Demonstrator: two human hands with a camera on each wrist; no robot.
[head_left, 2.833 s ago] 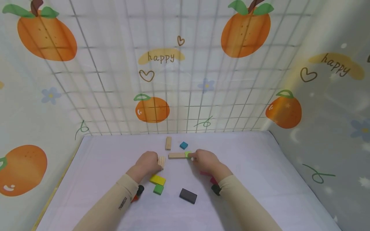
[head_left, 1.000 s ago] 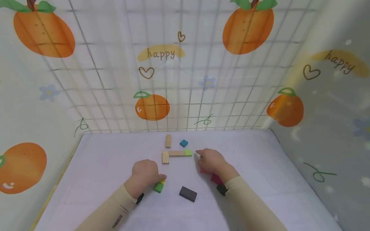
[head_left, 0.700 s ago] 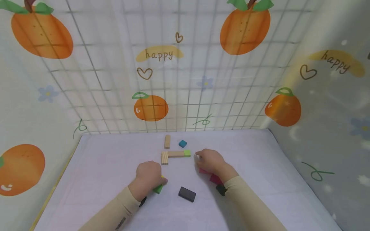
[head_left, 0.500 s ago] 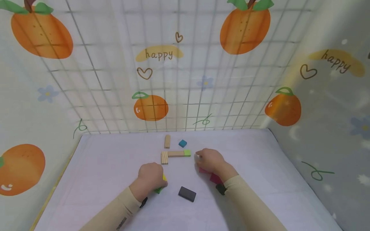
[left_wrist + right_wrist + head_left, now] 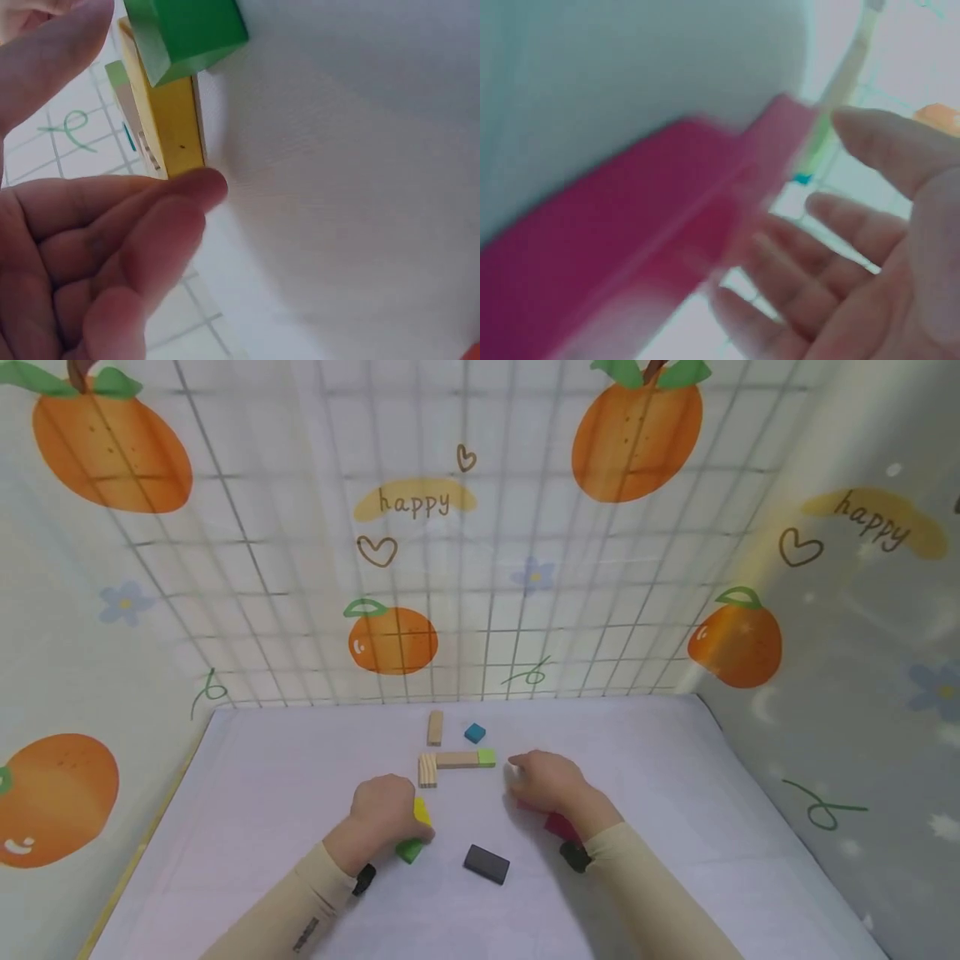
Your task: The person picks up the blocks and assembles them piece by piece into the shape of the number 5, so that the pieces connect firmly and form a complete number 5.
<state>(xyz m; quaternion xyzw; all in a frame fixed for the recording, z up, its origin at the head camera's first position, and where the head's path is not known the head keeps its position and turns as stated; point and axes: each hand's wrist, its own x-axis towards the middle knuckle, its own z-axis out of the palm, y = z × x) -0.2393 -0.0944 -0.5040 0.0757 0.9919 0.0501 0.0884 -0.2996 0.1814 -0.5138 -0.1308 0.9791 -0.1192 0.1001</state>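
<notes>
My left hand (image 5: 382,814) pinches a yellow wooden block (image 5: 422,812) between thumb and fingers. In the left wrist view a fingertip meets one end of the yellow block (image 5: 176,135), and a green block (image 5: 199,37) lies close against its other end. Left of centre, a striped wooden block (image 5: 427,770) adjoins a plain wooden plank (image 5: 457,760), whose right end meets a lime green block (image 5: 487,758). My right hand (image 5: 547,781) hovers right of the lime block, fingers apart, holding nothing; dark pink blocks (image 5: 630,210) lie beneath it, blurred in the right wrist view.
Behind the row lie another plain wooden block (image 5: 435,727) and a small blue block (image 5: 475,732). A dark grey block (image 5: 487,864) lies nearer the front. A red thing (image 5: 472,352) peeks in at the left wrist view's corner. Printed curtains (image 5: 480,610) enclose the white table.
My left hand has let go of the striped block at the plank's left end, moved nearer and taken the yellow block, which has turned. My right hand has drawn right, off the lime block.
</notes>
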